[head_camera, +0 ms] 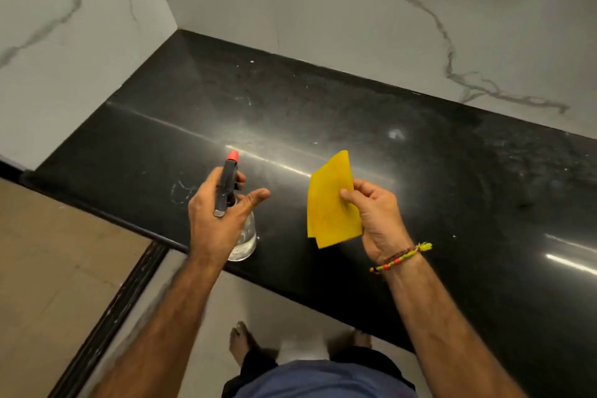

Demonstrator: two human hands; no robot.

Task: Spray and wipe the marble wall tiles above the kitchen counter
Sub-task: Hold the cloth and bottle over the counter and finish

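Clear spray bottle, folded yellow cloth (both held)

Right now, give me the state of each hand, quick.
Left hand: closed on the spray bottle, thumb sticking out.
Right hand: pinching the yellow cloth between thumb and fingers.

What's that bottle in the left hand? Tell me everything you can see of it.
The spray bottle has a clear, rounded body, a dark trigger head and a red-orange nozzle tip pointing away toward the wall. The left hand wraps its neck, thumb sticking out. It is over the black counter's front edge; whether it rests there is unclear.
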